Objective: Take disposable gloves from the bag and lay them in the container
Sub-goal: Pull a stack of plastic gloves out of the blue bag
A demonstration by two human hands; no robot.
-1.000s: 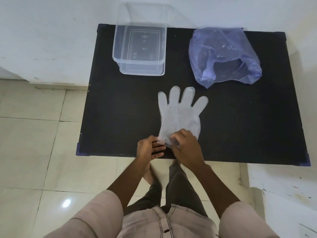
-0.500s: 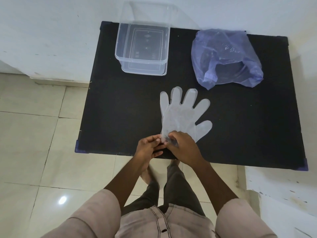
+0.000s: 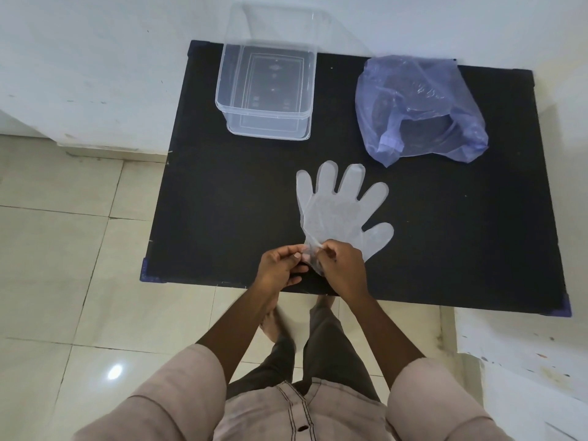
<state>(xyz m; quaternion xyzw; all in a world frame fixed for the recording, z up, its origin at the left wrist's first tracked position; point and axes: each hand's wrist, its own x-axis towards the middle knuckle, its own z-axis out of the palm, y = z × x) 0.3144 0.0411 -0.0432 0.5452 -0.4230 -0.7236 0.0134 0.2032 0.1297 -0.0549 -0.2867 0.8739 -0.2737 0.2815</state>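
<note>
A clear disposable glove [image 3: 337,211] lies flat on the black table [image 3: 222,202], fingers pointing away from me, thumb out to the right. My left hand [image 3: 280,265] and my right hand [image 3: 342,268] both pinch its cuff at the table's near edge, pulling the thin layers apart. The clear plastic container [image 3: 267,93] stands at the far left of the table with nothing inside it. The crumpled blue plastic bag [image 3: 420,106] lies at the far right, its mouth facing me.
White walls border the table at the back and left. Beige floor tiles [image 3: 63,249] lie to the left and below. A white paint-stained ledge [image 3: 515,345] stands at the lower right.
The glove's thumb has unfolded out to the right. Both hands have lifted the cuff edge and are pinching its layers apart.
</note>
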